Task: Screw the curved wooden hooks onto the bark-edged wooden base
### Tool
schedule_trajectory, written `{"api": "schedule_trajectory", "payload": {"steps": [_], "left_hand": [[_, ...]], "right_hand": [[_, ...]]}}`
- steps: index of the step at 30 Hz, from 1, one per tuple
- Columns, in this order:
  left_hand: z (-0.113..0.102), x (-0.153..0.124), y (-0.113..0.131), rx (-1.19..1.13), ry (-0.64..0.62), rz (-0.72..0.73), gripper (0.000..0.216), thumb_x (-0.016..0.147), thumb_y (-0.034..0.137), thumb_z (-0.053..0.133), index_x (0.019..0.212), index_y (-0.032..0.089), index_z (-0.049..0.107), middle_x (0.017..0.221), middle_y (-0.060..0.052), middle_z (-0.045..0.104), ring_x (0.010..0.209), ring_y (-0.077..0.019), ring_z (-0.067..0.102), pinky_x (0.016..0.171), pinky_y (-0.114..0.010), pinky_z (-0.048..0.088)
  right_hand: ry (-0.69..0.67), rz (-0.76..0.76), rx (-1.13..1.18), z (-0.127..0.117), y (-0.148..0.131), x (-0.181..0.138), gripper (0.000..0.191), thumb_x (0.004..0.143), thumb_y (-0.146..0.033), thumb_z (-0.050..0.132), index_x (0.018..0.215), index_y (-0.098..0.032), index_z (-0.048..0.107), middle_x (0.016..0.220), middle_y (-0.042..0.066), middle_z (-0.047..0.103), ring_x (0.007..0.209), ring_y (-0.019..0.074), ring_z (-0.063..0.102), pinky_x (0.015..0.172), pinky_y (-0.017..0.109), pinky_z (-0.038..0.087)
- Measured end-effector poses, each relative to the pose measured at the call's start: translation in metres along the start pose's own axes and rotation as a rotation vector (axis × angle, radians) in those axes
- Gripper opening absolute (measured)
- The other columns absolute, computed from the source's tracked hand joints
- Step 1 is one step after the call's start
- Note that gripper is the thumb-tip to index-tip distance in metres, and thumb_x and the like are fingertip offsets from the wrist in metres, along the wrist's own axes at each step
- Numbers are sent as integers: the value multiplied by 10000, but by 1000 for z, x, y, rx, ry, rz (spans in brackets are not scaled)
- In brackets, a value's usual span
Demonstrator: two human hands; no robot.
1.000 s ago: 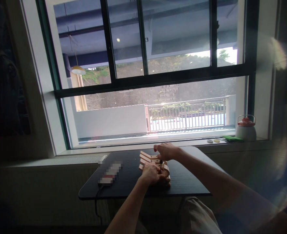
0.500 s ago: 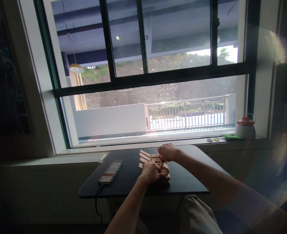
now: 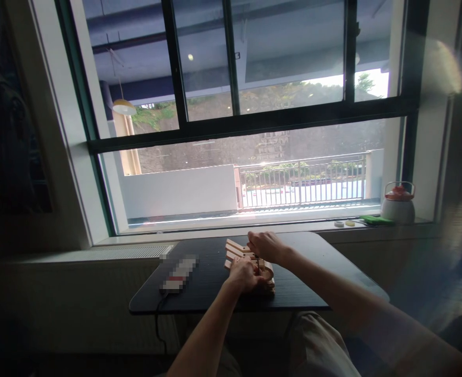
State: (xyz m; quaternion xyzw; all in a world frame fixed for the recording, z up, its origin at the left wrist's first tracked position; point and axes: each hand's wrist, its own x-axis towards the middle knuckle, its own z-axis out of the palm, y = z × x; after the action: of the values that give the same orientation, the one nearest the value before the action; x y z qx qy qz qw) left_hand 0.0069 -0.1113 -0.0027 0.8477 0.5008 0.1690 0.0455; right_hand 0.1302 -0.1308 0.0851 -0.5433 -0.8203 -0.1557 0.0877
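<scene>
On the dark table sits a light wooden assembly (image 3: 234, 246) with slanted slats, dark holes and a rounded part at its right. My left hand (image 3: 242, 275) is closed on its near side, and the fingers hide part of the wood. Above it, my right hand (image 3: 265, 246) is closed in a fist around a screwdriver (image 3: 258, 266). Only the thin shaft shows, pointing down at the wood between my two hands; the fist covers the handle. Whether a screw sits under the tip is too small to tell.
The black table (image 3: 301, 283) has rounded corners. A blurred-out object with a cable (image 3: 179, 275) lies at its left. On the window sill behind stand a white pot with a red lid (image 3: 398, 204), a green item (image 3: 376, 220) and two small rings. A radiator cover (image 3: 129, 254) is at left.
My right fist has shifted slightly left and turned over the wooden assembly, and the screwdriver shaft stands more upright. My left hand stays on the wood. The camera view has moved a little.
</scene>
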Motion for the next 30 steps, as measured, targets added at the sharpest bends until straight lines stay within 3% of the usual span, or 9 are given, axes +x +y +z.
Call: {"api": "schedule_trajectory", "payload": {"steps": [8,11,18,25,30], "left_hand": [[-8,-2,6,-2,-30,-10,308,715,520,615,773,239,728,876,-29,654,931,-233,546,876,-340,346],[-9,-3,7,9,-44,0,308,720,517,609,783,242,733,857,-33,656,928,-230,544,870,-336,348],[-8,-4,7,6,-20,2,347,737,540,583,766,227,732,948,-44,653,940,-232,535,868,-335,355],[-9,-2,6,19,-40,16,295,733,511,598,795,255,731,928,-36,658,946,-240,543,916,-376,336],[-6,0,4,20,-57,14,309,728,522,599,821,263,738,982,-40,644,985,-251,529,917,-373,335]], "right_hand": [[-60,-37,-8,-13,2,6,351,834,-450,479,965,-158,625,902,137,704,811,261,660,649,316,447],[-99,-67,12,-17,2,5,313,787,-385,534,1017,-189,614,908,106,711,797,242,661,639,298,442],[-85,-62,34,-10,5,2,296,850,-327,420,1010,-173,615,955,116,701,860,236,652,656,285,422],[-108,-42,23,-17,15,6,380,782,-450,517,1020,-171,619,918,124,706,812,249,654,631,298,434],[-81,-74,18,-19,14,4,292,810,-355,493,1017,-194,620,937,99,705,813,222,653,632,274,424]]}}
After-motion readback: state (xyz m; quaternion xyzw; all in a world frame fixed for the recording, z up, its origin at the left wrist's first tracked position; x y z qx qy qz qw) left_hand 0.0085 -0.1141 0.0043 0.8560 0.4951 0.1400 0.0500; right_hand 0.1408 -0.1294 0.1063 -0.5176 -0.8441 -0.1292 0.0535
